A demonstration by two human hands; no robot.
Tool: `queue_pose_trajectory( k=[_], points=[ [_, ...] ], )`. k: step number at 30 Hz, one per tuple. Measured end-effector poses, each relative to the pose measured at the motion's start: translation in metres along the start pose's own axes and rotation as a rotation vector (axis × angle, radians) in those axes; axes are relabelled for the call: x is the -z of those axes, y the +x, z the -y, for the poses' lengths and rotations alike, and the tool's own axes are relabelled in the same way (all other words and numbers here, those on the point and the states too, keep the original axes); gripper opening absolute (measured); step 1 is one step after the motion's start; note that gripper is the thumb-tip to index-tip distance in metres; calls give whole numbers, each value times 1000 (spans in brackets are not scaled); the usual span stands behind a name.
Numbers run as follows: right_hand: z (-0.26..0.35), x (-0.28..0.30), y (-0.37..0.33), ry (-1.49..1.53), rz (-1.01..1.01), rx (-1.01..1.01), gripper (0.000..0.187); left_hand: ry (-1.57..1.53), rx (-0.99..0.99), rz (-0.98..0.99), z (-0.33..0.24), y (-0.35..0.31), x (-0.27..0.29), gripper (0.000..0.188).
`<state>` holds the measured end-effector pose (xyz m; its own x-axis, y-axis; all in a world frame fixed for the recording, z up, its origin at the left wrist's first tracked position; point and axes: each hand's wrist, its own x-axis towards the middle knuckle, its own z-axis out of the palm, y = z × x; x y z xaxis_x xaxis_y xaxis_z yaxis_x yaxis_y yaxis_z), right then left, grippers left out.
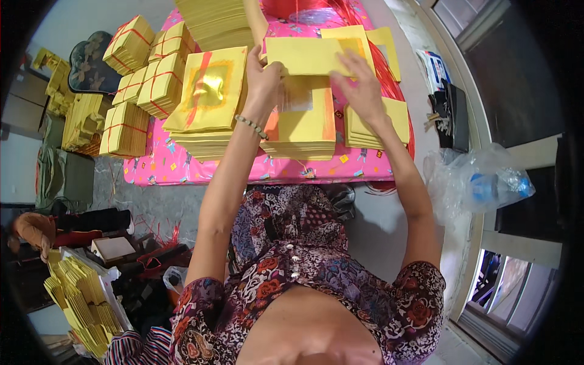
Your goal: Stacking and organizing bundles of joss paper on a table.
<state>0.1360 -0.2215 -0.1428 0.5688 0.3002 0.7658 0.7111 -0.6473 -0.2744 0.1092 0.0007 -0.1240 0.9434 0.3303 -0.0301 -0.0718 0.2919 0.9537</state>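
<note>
My left hand (266, 79), a beaded bracelet at its wrist, pinches the left end of a folded sheet of yellow joss paper (307, 56). At the sheet's right end is my right hand (364, 91), slightly blurred, its fingers spread and apart. Beneath my hands sits a stack of joss paper (304, 125) with a silver square and orange edging on top. To its left lies another stack (207, 91) with a gold square and a red stripe. A small pile of folded yellow paper (386, 121) lies below my right hand.
The pink patterned table (201, 173) also bears red-tied yellow bundles (161, 85), a tall yellow stack (216, 24) and red strings (383, 67). A clear plastic bag (480, 182) is at right. Yellow stacks (85, 298) stand at lower left, near what looks like a person's arm (36, 231).
</note>
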Motion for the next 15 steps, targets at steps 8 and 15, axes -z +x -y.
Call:
queue_pose_trajectory(
  k=[8, 15],
  points=[
    [-43, 75, -60, 815, 65, -814, 52, 128, -5, 275, 16, -55, -77, 81],
    [-99, 92, -129, 474, 150, -835, 45, 272, 39, 307, 82, -84, -123, 70]
  ],
)
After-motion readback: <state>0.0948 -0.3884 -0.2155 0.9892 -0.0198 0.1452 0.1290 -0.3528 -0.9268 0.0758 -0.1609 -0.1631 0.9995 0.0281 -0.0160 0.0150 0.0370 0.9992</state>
